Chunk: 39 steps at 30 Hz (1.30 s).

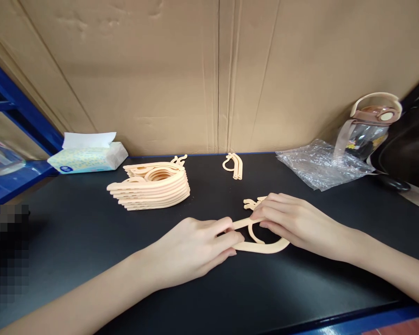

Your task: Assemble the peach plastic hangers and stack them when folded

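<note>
A cream plastic folding hanger (pixel 265 247) lies on the black table in front of me, its curved hook showing inside the frame. My left hand (pixel 206 244) pinches its left end between thumb and fingers. Over its upper right part, my right hand (pixel 289 221) is closed on the hanger, covering much of that side. Small forked tips (pixel 250 204) stick out beyond the right fingers; what they join is hidden. To the left sits a neat stack of similar folded hangers (pixel 157 190). One more folded hanger (pixel 236 166) lies near the back edge.
A tissue pack (pixel 91 157) stands at the back left. Crumpled clear plastic wrap (pixel 321 163) and a water bottle (pixel 366 125) with a strap are at the back right. Cardboard (pixel 160 79) walls the far side, and a blue frame (pixel 17 111) rises at left.
</note>
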{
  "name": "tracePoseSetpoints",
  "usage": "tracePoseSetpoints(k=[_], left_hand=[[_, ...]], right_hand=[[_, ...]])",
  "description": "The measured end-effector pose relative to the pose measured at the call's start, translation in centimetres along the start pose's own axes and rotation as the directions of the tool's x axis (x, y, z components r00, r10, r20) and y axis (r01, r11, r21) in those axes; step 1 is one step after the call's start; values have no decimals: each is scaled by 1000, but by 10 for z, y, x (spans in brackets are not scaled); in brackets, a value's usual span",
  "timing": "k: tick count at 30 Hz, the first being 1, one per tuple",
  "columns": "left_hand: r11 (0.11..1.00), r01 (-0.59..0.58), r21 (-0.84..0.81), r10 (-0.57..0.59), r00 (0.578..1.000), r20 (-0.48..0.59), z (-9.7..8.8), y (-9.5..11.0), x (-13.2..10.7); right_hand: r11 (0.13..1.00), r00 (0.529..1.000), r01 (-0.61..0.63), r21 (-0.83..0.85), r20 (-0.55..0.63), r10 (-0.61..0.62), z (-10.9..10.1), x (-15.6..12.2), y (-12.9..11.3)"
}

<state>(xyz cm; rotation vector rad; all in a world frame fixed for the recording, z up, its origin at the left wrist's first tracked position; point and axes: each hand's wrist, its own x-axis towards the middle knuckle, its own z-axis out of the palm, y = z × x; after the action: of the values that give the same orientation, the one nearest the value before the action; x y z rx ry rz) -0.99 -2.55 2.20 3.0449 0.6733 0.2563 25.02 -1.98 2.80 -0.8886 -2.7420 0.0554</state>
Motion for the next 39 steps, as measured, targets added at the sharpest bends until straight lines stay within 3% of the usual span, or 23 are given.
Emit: tracePoseSetpoints(k=[10,18,25,32,36,39], left_hand=[[1000,8,-16,-8,1000,-2,-5,-1,-1],[995,-41,92,41,999,1,-7,2,0],[994,-39,100,38,999,17,-7,4,-1],[990,-57,128,59,998,-7,-6,6,1],[990,-50,132,54,998,-25,-6,6,1],[992,-45,119,55,995,-84,-6,5,1]], right_hand=[[997,999,9,79,30,-11,-3,0,0],[985,981,-169,37,-87,172,-5,-4,23],[973,973,-230,27,16,230,0,-4,31],[976,977,-214,45,-10,215,0,-4,33],[956,960,-254,148,-83,268,-2,-4,32],[892,930,-278,355,-131,342,-5,-3,25]])
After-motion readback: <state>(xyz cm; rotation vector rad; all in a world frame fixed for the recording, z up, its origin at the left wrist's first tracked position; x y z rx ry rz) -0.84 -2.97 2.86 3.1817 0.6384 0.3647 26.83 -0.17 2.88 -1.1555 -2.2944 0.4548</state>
